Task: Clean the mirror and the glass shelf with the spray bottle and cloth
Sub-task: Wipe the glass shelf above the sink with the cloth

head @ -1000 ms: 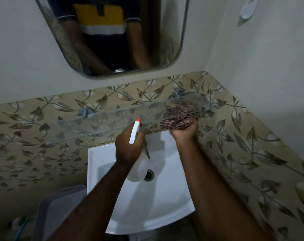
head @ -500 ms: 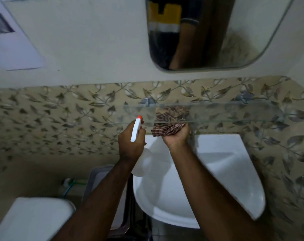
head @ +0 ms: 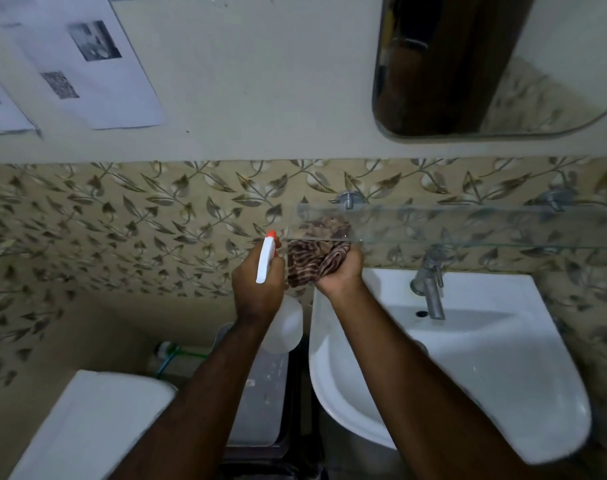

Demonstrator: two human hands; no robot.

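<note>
A clear glass shelf (head: 468, 225) runs along the leaf-patterned tiles, held by metal brackets. My right hand (head: 340, 271) grips a brown checked cloth (head: 312, 259) bunched against the shelf's left end, part of it lying on top of the glass. Just left of it, my left hand (head: 257, 289) holds a white spray bottle (head: 284, 327) upright, its orange-tipped nozzle (head: 270, 237) level with the shelf edge. The mirror (head: 496, 64) hangs on the wall at the upper right, above the shelf.
A white basin (head: 485, 375) with a metal tap (head: 430, 285) sits under the shelf. A white toilet cistern lid (head: 97, 427) is at the lower left, a grey bin (head: 260, 393) between them. Printed sheets (head: 87, 64) are stuck on the wall at upper left.
My right hand has slid the cloth along the shelf from its right end to its left end. My left hand with the bottle kept beside it, and my view swung left.
</note>
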